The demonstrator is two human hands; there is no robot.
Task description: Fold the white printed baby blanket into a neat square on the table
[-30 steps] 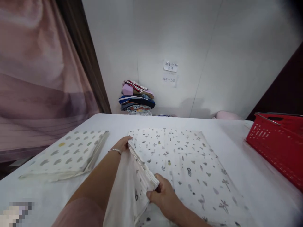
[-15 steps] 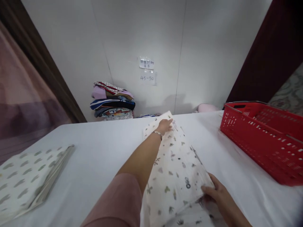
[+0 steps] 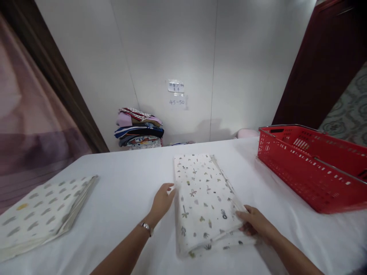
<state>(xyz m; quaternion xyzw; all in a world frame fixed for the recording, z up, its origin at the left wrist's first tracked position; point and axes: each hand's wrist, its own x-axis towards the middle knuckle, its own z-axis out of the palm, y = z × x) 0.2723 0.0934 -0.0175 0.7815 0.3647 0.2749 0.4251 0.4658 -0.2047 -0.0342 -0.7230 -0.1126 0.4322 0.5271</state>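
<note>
A white cloth (image 3: 200, 194) printed with small plants and shapes lies folded into a long rectangle on the white-covered table. My right hand (image 3: 254, 221) grips its near right corner, thumb on top and fingers beneath, lifting the upper layers a little off those below. Beside the cloth's left edge is my left hand (image 3: 163, 200), its thumb and fingers apart and holding nothing. Whether its fingertips touch the edge, I cannot tell.
Another folded cloth (image 3: 43, 214) with grey cloud-like prints lies at the left. A red plastic basket (image 3: 309, 172) stands at the right. Behind the table's far edge is a stack of folded fabrics (image 3: 140, 128) against the wall, below paper signs (image 3: 177, 95).
My left hand has drawn back from the cloth's far end to its left edge. The far end now lies flat and straight. My right hand still grips the near right corner.
</note>
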